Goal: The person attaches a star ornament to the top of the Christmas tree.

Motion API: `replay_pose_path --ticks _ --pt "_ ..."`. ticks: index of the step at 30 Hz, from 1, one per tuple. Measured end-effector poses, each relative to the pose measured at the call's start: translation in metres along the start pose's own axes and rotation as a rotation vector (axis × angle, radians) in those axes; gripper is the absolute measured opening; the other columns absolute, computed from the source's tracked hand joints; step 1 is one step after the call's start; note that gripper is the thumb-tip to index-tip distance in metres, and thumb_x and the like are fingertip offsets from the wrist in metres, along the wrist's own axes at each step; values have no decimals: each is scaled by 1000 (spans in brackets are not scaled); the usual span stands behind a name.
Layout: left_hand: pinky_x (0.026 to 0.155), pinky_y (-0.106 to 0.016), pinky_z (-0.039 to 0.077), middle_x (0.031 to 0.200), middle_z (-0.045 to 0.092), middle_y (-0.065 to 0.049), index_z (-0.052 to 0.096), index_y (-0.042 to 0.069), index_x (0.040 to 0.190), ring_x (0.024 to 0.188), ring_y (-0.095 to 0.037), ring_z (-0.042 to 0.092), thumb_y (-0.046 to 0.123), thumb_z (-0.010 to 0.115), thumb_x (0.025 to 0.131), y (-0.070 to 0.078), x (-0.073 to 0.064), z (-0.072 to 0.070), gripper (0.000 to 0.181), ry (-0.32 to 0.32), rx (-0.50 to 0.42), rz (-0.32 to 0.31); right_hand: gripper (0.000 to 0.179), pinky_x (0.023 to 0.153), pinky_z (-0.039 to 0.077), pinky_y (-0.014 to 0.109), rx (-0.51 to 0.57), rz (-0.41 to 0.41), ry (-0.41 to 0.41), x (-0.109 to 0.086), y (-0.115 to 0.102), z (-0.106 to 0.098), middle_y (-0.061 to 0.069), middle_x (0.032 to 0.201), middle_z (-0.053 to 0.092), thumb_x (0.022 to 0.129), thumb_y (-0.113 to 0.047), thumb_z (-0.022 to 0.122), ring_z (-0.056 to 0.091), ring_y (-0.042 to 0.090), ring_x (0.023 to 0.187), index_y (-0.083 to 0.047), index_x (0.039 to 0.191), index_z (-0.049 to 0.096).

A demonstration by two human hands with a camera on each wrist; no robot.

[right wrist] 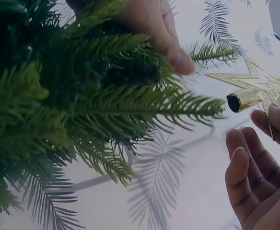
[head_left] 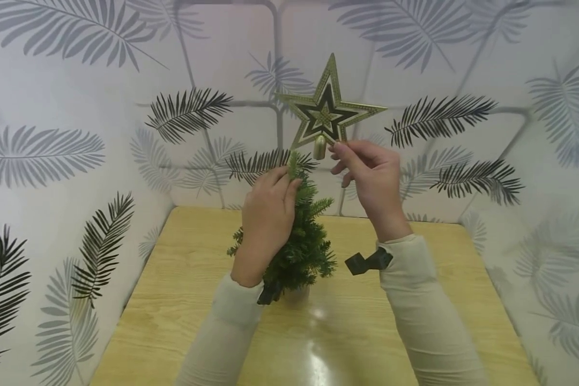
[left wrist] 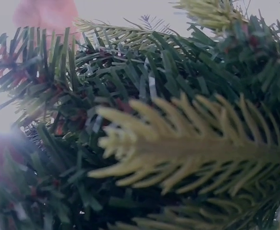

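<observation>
A small artificial Christmas tree (head_left: 309, 249) stands on the table, partly hidden by my left hand and forearm. My left hand (head_left: 269, 209) pinches the treetop, thumb and fingers on either side of its light green tip (head_left: 293, 162). Above and right of the tip, my right hand (head_left: 373, 174) holds a gold star topper (head_left: 325, 115) by a lower point, between thumb and forefinger. The star is upright, and its hollow socket (right wrist: 248, 99) shows its dark mouth in the right wrist view, apart from the sprigs. Green needles (left wrist: 188, 148) fill the left wrist view.
The light wood table (head_left: 173, 300) has its far edge close to a wall (head_left: 241, 48) covered in a leaf print. Similar leaf-printed surfaces flank it left and right. The tree's base (head_left: 296, 295) sits near the middle of the table.
</observation>
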State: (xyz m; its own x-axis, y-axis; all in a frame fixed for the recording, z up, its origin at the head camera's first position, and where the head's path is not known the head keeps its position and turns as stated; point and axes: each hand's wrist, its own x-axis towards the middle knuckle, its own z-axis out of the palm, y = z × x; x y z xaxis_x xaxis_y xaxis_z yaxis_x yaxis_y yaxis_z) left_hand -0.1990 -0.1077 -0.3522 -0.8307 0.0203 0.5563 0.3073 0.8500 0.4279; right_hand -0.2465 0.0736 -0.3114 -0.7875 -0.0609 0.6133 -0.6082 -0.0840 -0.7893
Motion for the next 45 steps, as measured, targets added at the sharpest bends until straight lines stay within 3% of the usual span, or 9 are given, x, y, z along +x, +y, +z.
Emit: replay_pose_path --ticks 7,15,25,32,40,45 --pt "99 -53 53 140 64 -9 75 3 115 133 -32 56 36 47 112 -2 -1 -3 43 15 5 -3 20 50 54 28 26 2 -6 -5 -2 6 7 90 77 99 -6 71 70 18 67 13 102 74" --pt "87 -55 57 137 66 -9 76 3 109 128 -33 60 34 48 111 0 -1 1 41 45 -4 45 18 50 53 26 72 -6 18 0 -6 7 5 90 77 98 -4 71 70 19 66 12 104 75" --pt "71 -48 60 130 70 -8 74 6 92 118 -32 66 29 58 108 -4 1 5 32 109 35 127 16 49 52 27 150 -32 -2 8 -11 29 5 89 77 99 -3 70 69 18 65 12 102 75" --pt "69 -49 58 130 69 -7 71 8 87 119 -31 65 31 54 109 -6 0 2 36 94 28 96 12 49 52 26 159 -38 -19 7 -13 34 5 88 77 98 -1 69 68 18 65 7 97 78" --pt "76 -50 60 129 70 -8 73 7 92 119 -31 65 32 53 110 -6 1 6 38 88 34 101 13 49 51 26 157 -51 -25 5 -9 32 5 86 76 99 0 67 67 18 64 7 94 77" --pt "71 -49 58 130 69 -7 72 7 92 119 -31 65 33 52 110 -6 2 7 37 93 21 88 11 49 51 26 129 -66 -26 3 -6 31 6 87 77 98 2 68 67 17 64 5 91 77"
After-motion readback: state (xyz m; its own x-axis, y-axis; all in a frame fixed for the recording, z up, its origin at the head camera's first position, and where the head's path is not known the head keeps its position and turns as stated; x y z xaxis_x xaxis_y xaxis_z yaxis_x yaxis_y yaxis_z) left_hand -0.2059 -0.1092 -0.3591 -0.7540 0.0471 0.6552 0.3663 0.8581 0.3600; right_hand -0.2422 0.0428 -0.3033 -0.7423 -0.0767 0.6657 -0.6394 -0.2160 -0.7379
